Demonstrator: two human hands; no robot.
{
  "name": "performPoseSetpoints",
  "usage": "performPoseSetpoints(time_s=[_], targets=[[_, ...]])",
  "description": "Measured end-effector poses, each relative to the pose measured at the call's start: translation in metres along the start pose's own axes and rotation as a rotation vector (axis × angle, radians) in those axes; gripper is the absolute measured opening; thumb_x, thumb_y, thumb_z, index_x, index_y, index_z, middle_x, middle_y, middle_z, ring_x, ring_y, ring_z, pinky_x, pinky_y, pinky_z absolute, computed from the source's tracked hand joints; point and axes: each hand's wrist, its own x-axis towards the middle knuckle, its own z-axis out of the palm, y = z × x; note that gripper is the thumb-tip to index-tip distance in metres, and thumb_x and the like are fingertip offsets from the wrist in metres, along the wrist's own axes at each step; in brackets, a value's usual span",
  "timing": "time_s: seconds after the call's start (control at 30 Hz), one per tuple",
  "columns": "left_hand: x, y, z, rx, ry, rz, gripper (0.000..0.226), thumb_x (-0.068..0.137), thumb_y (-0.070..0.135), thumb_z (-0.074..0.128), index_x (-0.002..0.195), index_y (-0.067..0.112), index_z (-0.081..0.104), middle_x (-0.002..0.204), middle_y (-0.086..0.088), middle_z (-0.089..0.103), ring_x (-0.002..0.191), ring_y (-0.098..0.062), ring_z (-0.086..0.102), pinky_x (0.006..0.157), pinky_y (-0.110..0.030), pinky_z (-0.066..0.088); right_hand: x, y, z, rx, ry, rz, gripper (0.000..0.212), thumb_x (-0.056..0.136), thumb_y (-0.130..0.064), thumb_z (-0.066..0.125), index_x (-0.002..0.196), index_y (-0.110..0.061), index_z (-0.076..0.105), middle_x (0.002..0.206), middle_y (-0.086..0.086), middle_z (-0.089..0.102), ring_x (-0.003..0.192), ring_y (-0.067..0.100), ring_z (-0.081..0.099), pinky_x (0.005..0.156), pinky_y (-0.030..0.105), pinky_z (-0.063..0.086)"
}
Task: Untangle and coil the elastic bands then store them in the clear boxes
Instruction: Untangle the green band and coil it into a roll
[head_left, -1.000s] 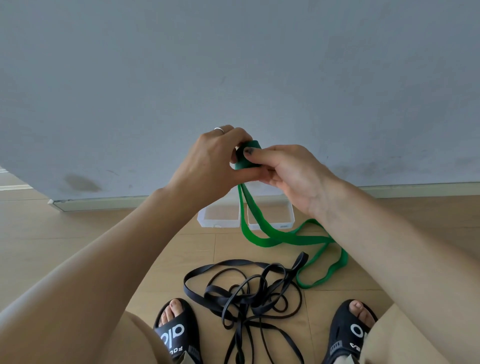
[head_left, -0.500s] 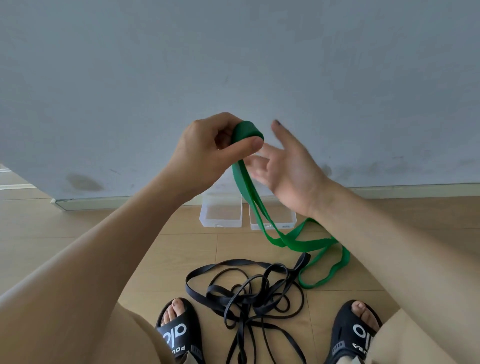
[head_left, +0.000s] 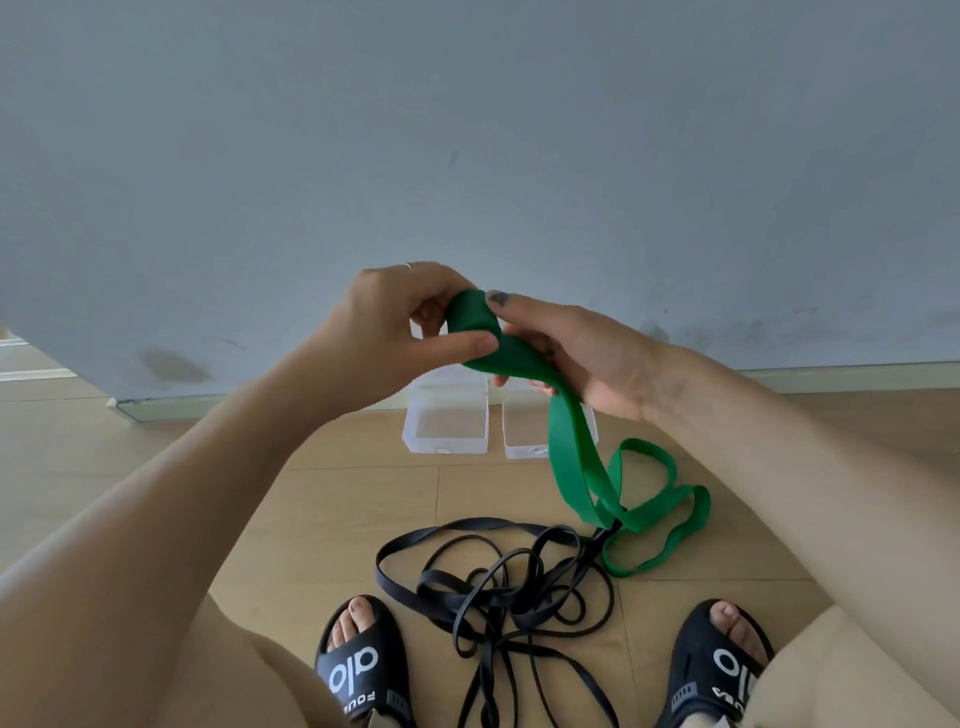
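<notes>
A wide green elastic band (head_left: 571, 447) hangs from my hands down to the floor, where its tail loops at the right. Its top end is wound into a small coil (head_left: 470, 317). My left hand (head_left: 400, 327) pinches that coil between thumb and fingers. My right hand (head_left: 576, 348) holds the band just below the coil, fingers wrapped under it, forefinger on the coil's top. Thin black bands (head_left: 498, 582) lie tangled on the floor between my feet. Two clear boxes (head_left: 447, 421) (head_left: 524, 436) sit open by the wall, the right one partly hidden by the green band.
A grey wall (head_left: 467, 156) with a skirting board rises right behind the boxes. My feet in black slides (head_left: 358, 670) (head_left: 722, 670) flank the black tangle. Wooden floor (head_left: 130, 467) stretches to the left and right.
My right hand, open beside the band half a second ago, has closed on the band below the coil. Both hands have dropped slightly, and the hanging green tail has swung to the right.
</notes>
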Motion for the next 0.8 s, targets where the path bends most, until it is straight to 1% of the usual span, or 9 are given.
performPoseSetpoints(time_s=[0.1,0.2,0.33,0.4,0.47,0.57,0.6,0.7,0.8], targets=[[-0.001,-0.004,0.000,0.143,-0.050,0.145,0.034,0.080,0.049,0.072,0.095,0.019,0.071,0.076,0.012,0.057,0.073,-0.015,0.054,0.068,-0.022,0.045,-0.001,0.000,-0.004,0.036,-0.078,0.042,0.055,0.085,-0.056,0.064,0.112,-0.010,0.075,0.104,0.008,0.077,0.094,0.015,0.069,0.087,0.025,0.050],[-0.002,-0.009,0.001,0.250,-0.091,0.244,0.036,0.083,0.048,0.077,0.099,0.017,0.073,0.080,0.011,0.055,0.071,-0.012,0.053,0.063,-0.021,0.043,0.000,0.001,-0.005,-0.075,-0.037,0.047,0.044,0.087,-0.040,0.078,0.106,-0.002,0.077,0.105,0.010,0.079,0.103,0.019,0.073,0.107,0.035,0.049],[-0.003,-0.014,0.008,0.289,-0.030,0.269,0.034,0.083,0.043,0.080,0.103,0.016,0.073,0.085,0.011,0.058,0.072,-0.010,0.056,0.065,-0.020,0.046,-0.003,-0.002,0.001,-0.176,0.127,-0.002,0.033,0.083,-0.039,0.084,0.092,-0.008,0.079,0.087,0.000,0.078,0.085,0.008,0.071,0.089,0.027,0.050],[-0.006,-0.015,0.012,0.211,-0.050,0.167,0.036,0.081,0.032,0.084,0.113,0.020,0.071,0.097,0.011,0.064,0.081,-0.011,0.063,0.076,-0.021,0.052,-0.004,0.001,0.003,-0.292,0.252,-0.053,0.032,0.079,-0.043,0.086,0.086,-0.013,0.077,0.080,0.002,0.074,0.077,0.008,0.065,0.077,0.026,0.047],[-0.009,-0.015,0.013,-0.031,-0.161,-0.108,0.049,0.083,0.024,0.084,0.127,0.026,0.063,0.114,0.011,0.066,0.095,-0.011,0.069,0.090,-0.023,0.054,-0.004,0.007,0.005,-0.462,0.365,-0.123,0.033,0.077,-0.046,0.087,0.085,-0.016,0.074,0.078,0.003,0.069,0.070,0.009,0.057,0.066,0.025,0.041],[-0.005,-0.016,0.008,-0.647,-0.230,-0.569,0.047,0.088,0.043,0.065,0.124,0.013,0.063,0.118,-0.004,0.070,0.104,-0.019,0.070,0.088,-0.032,0.058,-0.008,0.015,0.011,-0.592,0.413,-0.281,0.029,0.078,-0.043,0.087,0.089,-0.020,0.073,0.077,-0.005,0.068,0.068,0.007,0.057,0.060,0.022,0.042],[-0.003,-0.017,0.006,-0.736,-0.236,-0.662,0.055,0.088,0.053,0.058,0.118,0.008,0.066,0.114,-0.009,0.070,0.102,-0.022,0.069,0.084,-0.032,0.059,-0.009,0.018,0.014,-0.622,0.399,-0.332,0.028,0.080,-0.041,0.086,0.092,-0.020,0.072,0.077,-0.006,0.069,0.070,0.009,0.059,0.061,0.024,0.045],[-0.002,-0.019,0.005,-0.625,-0.367,-0.667,0.067,0.096,0.067,0.045,0.107,0.007,0.072,0.100,-0.007,0.069,0.090,-0.019,0.063,0.078,-0.031,0.055,-0.009,0.025,0.027,-0.765,0.398,-0.501,0.027,0.085,-0.037,0.083,0.099,-0.016,0.072,0.078,-0.003,0.067,0.072,0.017,0.057,0.064,0.034,0.047],[-0.005,-0.014,0.006,-0.552,-0.467,-0.515,0.054,0.099,0.058,0.043,0.093,0.014,0.074,0.082,-0.002,0.058,0.073,-0.013,0.048,0.071,-0.027,0.047,-0.010,0.024,0.031,-0.795,0.438,-0.608,0.028,0.085,-0.033,0.080,0.103,-0.013,0.071,0.079,-0.002,0.066,0.073,0.018,0.056,0.063,0.036,0.048]])
